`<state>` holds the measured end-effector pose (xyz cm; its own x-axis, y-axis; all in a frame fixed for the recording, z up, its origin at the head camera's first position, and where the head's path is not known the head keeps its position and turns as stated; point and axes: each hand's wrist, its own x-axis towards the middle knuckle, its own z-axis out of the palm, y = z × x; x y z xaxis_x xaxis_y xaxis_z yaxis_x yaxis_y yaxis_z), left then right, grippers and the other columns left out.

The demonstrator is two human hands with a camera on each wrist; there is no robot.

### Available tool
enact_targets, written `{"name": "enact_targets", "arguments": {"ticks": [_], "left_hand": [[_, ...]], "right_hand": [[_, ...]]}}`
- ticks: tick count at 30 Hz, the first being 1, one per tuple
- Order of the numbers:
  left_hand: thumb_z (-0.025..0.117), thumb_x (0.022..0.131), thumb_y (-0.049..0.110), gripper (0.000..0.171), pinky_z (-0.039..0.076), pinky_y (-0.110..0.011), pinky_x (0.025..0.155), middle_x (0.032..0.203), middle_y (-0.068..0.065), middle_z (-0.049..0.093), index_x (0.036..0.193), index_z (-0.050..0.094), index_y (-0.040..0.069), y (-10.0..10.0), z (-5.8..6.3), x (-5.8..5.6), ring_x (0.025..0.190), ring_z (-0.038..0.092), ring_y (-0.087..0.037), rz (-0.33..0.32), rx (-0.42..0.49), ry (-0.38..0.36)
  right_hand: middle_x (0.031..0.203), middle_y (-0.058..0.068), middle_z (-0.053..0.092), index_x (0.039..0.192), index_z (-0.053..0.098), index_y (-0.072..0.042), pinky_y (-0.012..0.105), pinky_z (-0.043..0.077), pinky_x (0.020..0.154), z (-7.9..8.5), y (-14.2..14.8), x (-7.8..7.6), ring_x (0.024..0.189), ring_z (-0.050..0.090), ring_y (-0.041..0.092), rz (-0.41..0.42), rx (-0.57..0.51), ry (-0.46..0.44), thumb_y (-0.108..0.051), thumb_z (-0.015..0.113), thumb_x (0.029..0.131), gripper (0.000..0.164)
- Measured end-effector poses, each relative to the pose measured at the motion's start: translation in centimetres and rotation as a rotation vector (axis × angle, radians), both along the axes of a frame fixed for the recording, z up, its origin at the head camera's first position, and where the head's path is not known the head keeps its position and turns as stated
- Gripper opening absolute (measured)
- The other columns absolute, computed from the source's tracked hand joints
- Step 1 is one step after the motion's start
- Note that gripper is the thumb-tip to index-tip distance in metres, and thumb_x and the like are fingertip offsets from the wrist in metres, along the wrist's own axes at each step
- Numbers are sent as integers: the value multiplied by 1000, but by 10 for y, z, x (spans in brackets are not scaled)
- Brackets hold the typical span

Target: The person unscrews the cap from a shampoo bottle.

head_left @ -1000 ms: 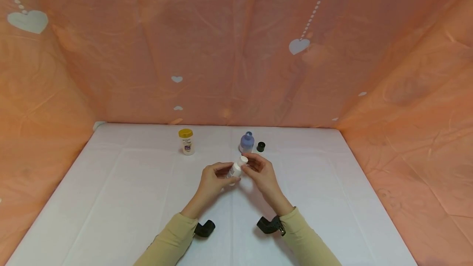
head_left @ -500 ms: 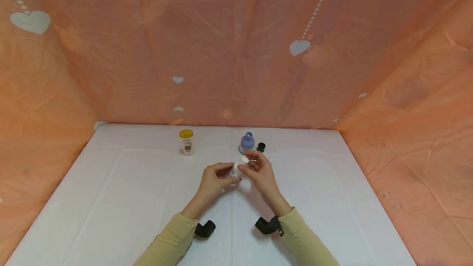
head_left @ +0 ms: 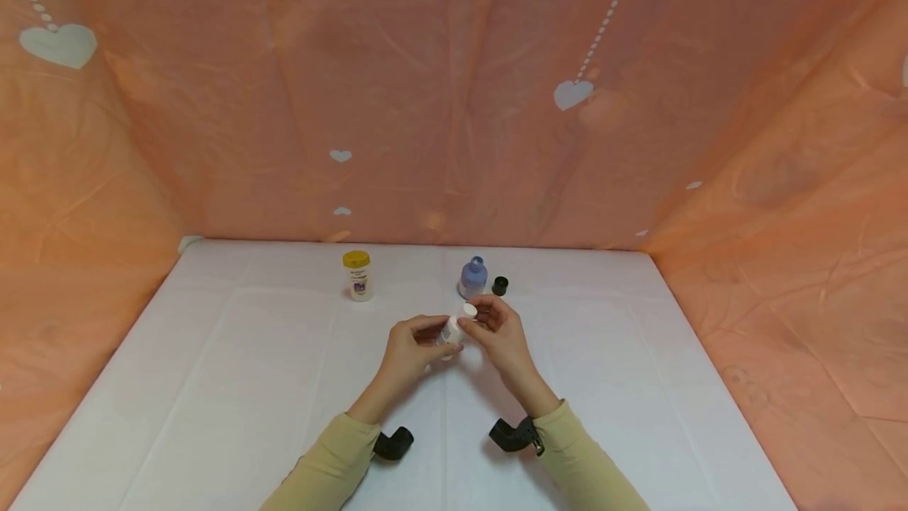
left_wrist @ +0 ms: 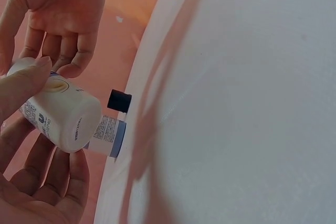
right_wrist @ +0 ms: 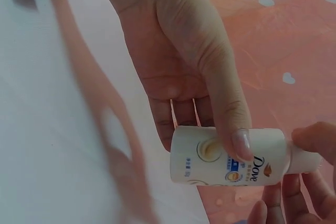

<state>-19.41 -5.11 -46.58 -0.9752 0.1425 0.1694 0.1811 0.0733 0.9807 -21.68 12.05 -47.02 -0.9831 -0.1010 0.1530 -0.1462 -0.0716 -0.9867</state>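
A white Dove bottle (head_left: 451, 331) is tilted above the table, its white cap (head_left: 469, 311) pointing up and right. My left hand (head_left: 407, 347) holds the bottle's body, thumb pressed along the label in the right wrist view. At the cap, my right hand (head_left: 505, 339) pinches with its thumb and fingers. The left wrist view shows the bottle's base (left_wrist: 81, 129) turned toward the camera. Beyond the hands stand a blue bottle (head_left: 473, 277) with its top uncovered and a small black cap (head_left: 500, 285) beside it.
A white jar (head_left: 360, 282) with a yellow lid stands at the back left. White cloth covers the table (head_left: 248, 385), and an orange curtain (head_left: 397, 101) with pale hearts encloses its back and sides. Black wrist cameras hang under both sleeves.
My right thumb has shifted slightly left at the cap and its fingers have changed position around it. The left hand keeps its hold on the bottle; the standing things have not moved.
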Motion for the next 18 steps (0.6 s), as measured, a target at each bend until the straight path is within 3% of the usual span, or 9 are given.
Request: {"name": "enact_targets", "arguments": {"ticks": [9,18], "left_hand": [[82,71,-3,43,54,-45,80,101,-17,67,111,67,-7,-1,0,0,93,63,-31,17,6,-4],[82,71,-3,43,53,-45,81,102,-17,68,111,67,-7,-1,2,0,94,63,-30,22,-5,5]], "right_hand": [[113,17,63,122,58,9,26,51,83,2,3,2,102,59,24,36,50,-8,4,67,86,38],[121,18,55,127,49,9,27,50,84,2,0,2,105,57,30,34,-14,-7,5,68,85,46]]}}
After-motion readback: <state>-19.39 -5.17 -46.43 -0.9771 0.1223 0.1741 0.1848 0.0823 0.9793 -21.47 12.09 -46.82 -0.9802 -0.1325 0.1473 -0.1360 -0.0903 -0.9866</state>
